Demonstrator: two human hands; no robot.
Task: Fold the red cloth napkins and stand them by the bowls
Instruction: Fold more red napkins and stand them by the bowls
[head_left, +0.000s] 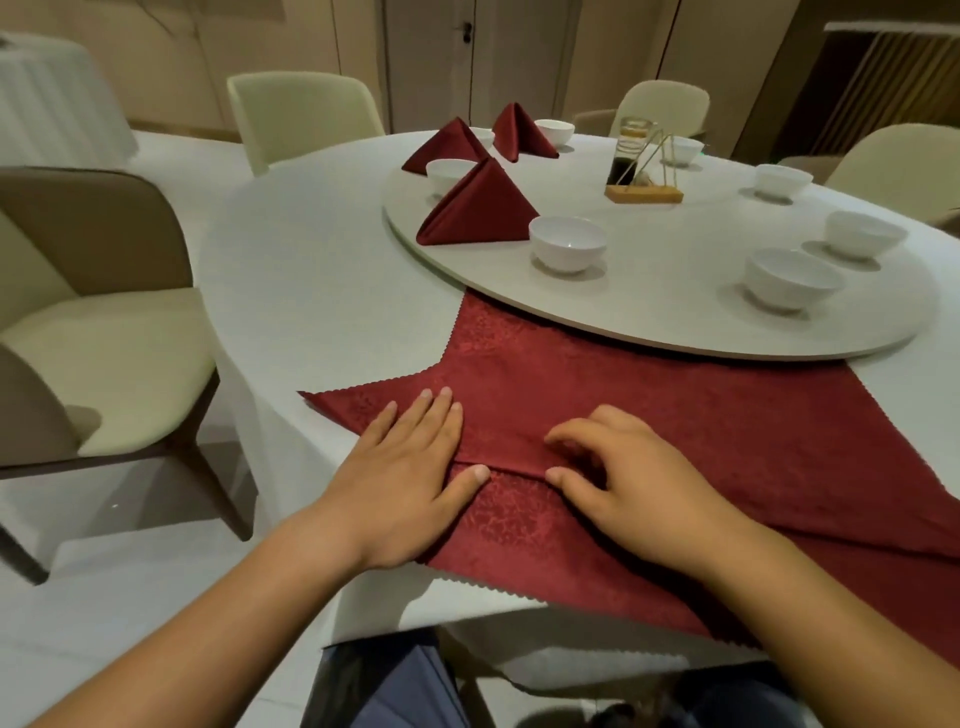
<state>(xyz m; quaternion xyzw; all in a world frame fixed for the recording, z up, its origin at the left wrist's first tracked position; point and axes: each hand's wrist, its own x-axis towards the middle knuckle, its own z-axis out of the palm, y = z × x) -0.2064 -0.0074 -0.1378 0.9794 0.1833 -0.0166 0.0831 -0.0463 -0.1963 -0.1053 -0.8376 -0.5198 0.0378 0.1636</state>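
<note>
1. The table (311, 291), round and under a white cloth, carries the turntable (675, 322), which serves as the landmark here.
2. The open red napkin (649, 410) lies flat on the table at the turntable's near side. Its far corner is tucked under the near rim, and its near edge reaches the table's edge.
3. Three folded napkins stand as tents on the turntable's left half: one at the near left (480, 208) and two further back (447, 148) (522, 132).
4. White bowls ring the turntable. One (568, 243) sits just right of the nearest tent, and the bowls on the right side, such as (792, 278), have no napkin beside them.
5. The left hand (410, 478) lies flat on the napkin's left part with its fingers straight, pinning the cloth.
6. The right hand (634, 478) has curled fingers, their tips at the fold. I cannot tell whether it pinches the upper layer or only presses.
7. The fold edge runs left to right, parallel to the turntable's near rim and directly between the two thumbs. Both hands are on it, so I judge the next crease can start from either.
</note>
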